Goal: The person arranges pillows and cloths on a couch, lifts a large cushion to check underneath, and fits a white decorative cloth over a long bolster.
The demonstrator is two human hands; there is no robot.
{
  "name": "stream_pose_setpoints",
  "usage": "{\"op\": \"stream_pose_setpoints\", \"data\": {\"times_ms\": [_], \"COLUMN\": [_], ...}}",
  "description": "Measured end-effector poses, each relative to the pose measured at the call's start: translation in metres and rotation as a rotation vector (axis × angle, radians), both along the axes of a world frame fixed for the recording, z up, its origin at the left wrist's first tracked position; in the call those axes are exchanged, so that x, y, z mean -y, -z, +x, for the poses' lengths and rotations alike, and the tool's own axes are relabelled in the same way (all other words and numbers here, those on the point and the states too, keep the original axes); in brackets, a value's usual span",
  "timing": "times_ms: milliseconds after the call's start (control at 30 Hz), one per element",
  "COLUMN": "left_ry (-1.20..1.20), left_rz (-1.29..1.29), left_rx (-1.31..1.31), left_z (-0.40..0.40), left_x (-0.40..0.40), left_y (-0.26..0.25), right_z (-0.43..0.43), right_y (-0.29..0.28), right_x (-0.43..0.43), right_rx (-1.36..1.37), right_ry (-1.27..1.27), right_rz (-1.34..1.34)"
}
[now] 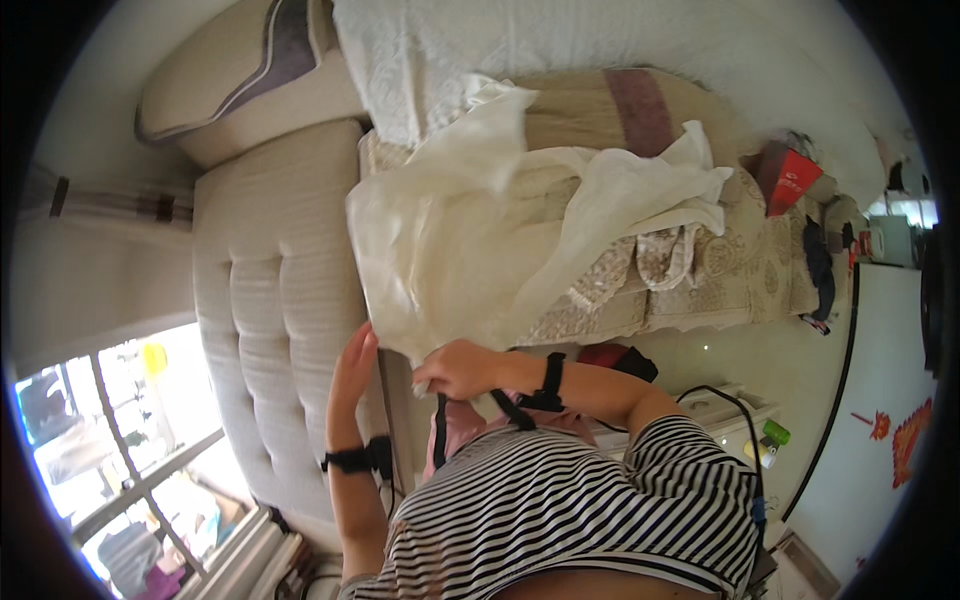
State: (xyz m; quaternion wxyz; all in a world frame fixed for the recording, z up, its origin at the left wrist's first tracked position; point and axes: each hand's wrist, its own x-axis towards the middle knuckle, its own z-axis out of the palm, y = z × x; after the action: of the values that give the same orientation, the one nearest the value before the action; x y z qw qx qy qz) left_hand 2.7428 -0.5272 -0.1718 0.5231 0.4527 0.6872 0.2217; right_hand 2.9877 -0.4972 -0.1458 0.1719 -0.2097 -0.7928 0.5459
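Note:
A thin, cream-white cloth (442, 255), slightly see-through, spreads out in front of me with folds and loose ends reaching up and to the right. My right hand (461, 369) grips its near corner, and a small bunched bit pokes out below the fingers. Beside the cloth's lower left edge, my left hand (356, 364) is raised with straight fingers. Its fingertips are at that edge; whether they touch it is not plain. Under the cloth lies a sofa seat with a patterned beige cover (697, 296).
A tufted beige sofa section (277, 315) runs along my left, near a bright window (127, 450). Lace-like white fabric (405, 67) drapes the sofa's back. A red bag (791, 180) sits at the far right. A white drawer unit (720, 420) and a pale panel (862, 390) stand to my right.

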Motion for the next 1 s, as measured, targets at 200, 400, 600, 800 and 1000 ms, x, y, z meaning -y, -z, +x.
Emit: {"op": "stream_pose_setpoints", "data": {"times_ms": [200,400,600,800,1000], "left_ry": [-0.035,0.198,0.511,0.58,0.574], "left_rz": [-0.231,0.239,0.022,-0.16,-0.082], "left_rx": [-0.114,-0.34,-0.343,-0.472,-0.376], "left_z": [0.015,0.023,0.006,-0.002,0.009], "left_x": [0.017,0.042,0.064,0.125,0.138], "left_y": [0.056,0.038,0.023,0.049,0.073], "right_z": [0.016,0.001,0.003,0.08,0.164], "right_y": [-0.024,-0.056,-0.017,0.093,0.144], "right_x": [-0.008,0.001,0.008,-0.095,-0.187], "right_rx": [-0.076,-0.105,-0.128,0.842,1.022], "right_ry": [0.079,-0.084,-0.511,0.234,0.804], "right_rz": [-0.087,-0.277,-0.778,-0.334,0.7]}}
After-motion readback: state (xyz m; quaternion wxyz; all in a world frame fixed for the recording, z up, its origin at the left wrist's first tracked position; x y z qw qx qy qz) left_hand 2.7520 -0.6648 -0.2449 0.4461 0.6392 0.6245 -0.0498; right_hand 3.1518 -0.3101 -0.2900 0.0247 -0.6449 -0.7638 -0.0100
